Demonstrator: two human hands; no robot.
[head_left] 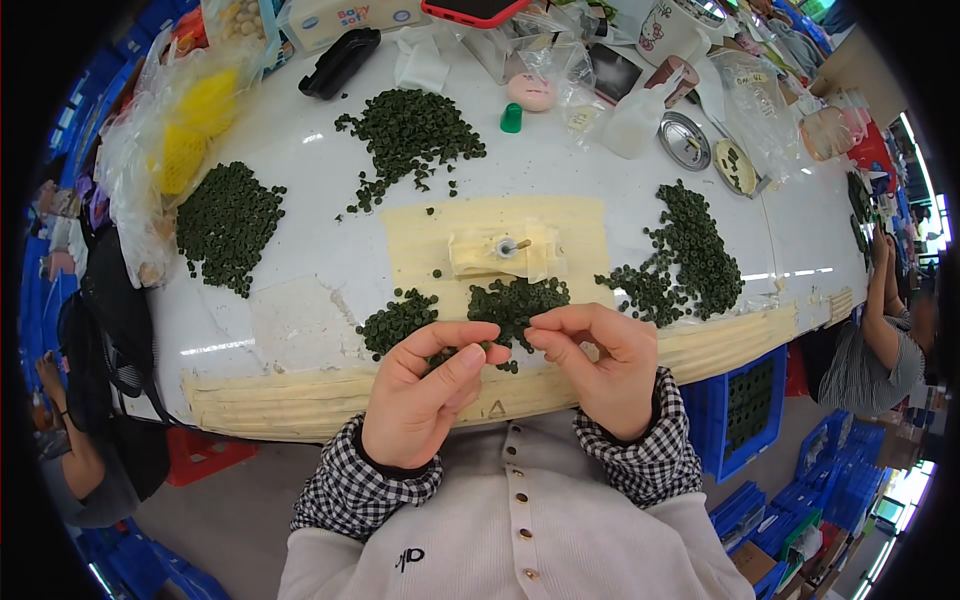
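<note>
Just above the table's near edge, my left hand (pixel 425 385) is closed in a pinch. A small dark green round part (pixel 487 346) shows between its thumb and forefinger. Facing it, a short gap away, my right hand (pixel 612 365) has thumb and forefinger tips together; what they hold, if anything, is too small to make out. Beyond the fingers lies a heap of small dark green round parts (pixel 520 300), with another heap (pixel 398 318) beside my left hand. Behind them, a tape-wrapped block (pixel 475 255) with a metal pin (pixel 520 244) sits on yellow tape.
More dark green parts lie in piles at far left (pixel 228 225), back middle (pixel 415 135) and right (pixel 695 255). Behind them are a black case (pixel 340 63), a green cap (pixel 511 118), a white bottle (pixel 635 120) and a round tin (pixel 685 140). A blue crate (pixel 745 410) stands below the right edge.
</note>
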